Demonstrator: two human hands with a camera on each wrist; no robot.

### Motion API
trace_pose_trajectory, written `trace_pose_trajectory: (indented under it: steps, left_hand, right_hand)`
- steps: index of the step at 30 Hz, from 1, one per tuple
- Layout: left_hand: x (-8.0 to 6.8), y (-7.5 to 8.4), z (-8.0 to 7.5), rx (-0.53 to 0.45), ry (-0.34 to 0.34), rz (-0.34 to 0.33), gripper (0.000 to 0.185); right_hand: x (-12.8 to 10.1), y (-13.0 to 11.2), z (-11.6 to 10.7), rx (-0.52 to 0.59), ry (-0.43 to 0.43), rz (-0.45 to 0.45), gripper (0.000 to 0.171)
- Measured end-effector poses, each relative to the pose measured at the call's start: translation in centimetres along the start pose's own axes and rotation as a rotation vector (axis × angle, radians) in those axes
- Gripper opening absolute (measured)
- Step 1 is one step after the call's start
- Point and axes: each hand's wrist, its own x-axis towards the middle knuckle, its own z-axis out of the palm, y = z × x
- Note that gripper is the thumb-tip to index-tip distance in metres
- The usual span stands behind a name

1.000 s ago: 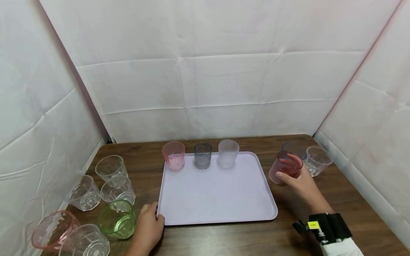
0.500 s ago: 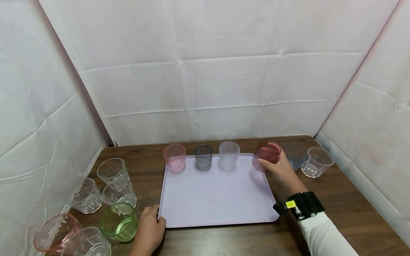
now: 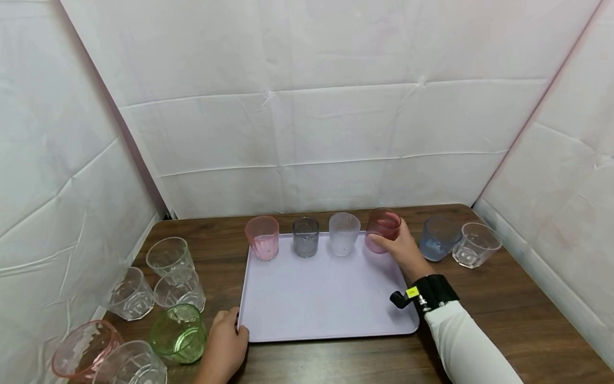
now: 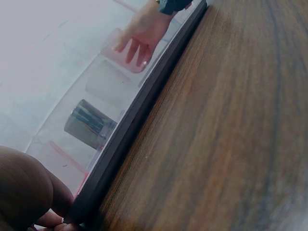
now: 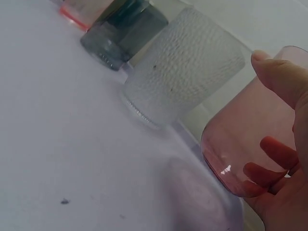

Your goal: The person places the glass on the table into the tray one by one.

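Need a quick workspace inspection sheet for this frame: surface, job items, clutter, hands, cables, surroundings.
Surface: brown wood table, lilac tray on it.
Job's things: dark pink cup at the tray's far right, in a row with the frosted cup, grey cup and light pink cup.
Clutter: six loose glasses on the left, among them a green glass; blue cup and clear glass on the right.
Hands: right hand grips the dark pink cup; left hand holds the tray's near corner.
Cables: nothing seen.
Surroundings: white sheet walls on three sides.
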Motion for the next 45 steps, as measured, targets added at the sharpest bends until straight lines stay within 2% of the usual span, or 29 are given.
trace_pose_trajectory:
  steps: [6, 13, 16, 22, 26, 29, 32, 34, 37, 41, 45]
  left_hand:
    - [0.0, 0.1, 0.0, 0.003, -0.010, -0.004, 0.032]
    - [-0.1, 0.1, 0.0, 0.003, 0.002, 0.004, 0.034]
    - [-0.1, 0.1, 0.0, 0.005, 0.011, 0.010, 0.034]
    - [-0.1, 0.1, 0.0, 0.004, 0.009, 0.011, 0.034]
    - [-0.1, 0.0, 0.1, 0.001, 0.015, 0.017, 0.034]
    - [-0.1, 0.0, 0.0, 0.001, 0.022, 0.022, 0.035]
    - [-0.1, 0.0, 0.0, 0.003, 0.030, 0.026, 0.036]
    - [-0.1, 0.0, 0.0, 0.005, 0.034, 0.028, 0.035]
    - [-0.1, 0.0, 0.0, 0.005, 0.034, 0.029, 0.035]
    - [-0.1, 0.0, 0.1, 0.003, 0.033, 0.029, 0.036]
    - [-0.1, 0.0, 0.0, 0.001, 0.026, 0.024, 0.037]
  right_hand:
    - [0.6, 1.1, 0.5, -0.068, -0.006, 0.002, 0.091]
    - [0.8, 1.6, 0.9, -0.086, -0.012, -0.038, 0.093]
    - [0.6, 1.4, 0.7, -0.108, -0.032, -0.023, 0.097]
    - [-0.9, -0.2, -0.9, -0.242, -0.045, -0.026, 0.102]
    - [-2.6, -3.0, -2.9, -0.296, -0.030, -0.060, 0.087]
    - [-3.8, -5.2, -5.1, -0.358, -0.041, -0.108, 0.070]
    - [-4.8, -6.9, -7.6, -0.357, -0.049, -0.173, 0.051]
    - [-5.4, -7.6, -9.4, -0.280, -0.045, -0.216, 0.040]
    - [-6.2, -7.9, -12.3, -0.064, -0.060, -0.288, 0.031]
    - [-7.3, -6.8, -16.1, 0.285, -0.045, -0.369, 0.029]
    - [-8.0, -4.9, -18.9, 0.649, 0.037, -0.436, 0.034]
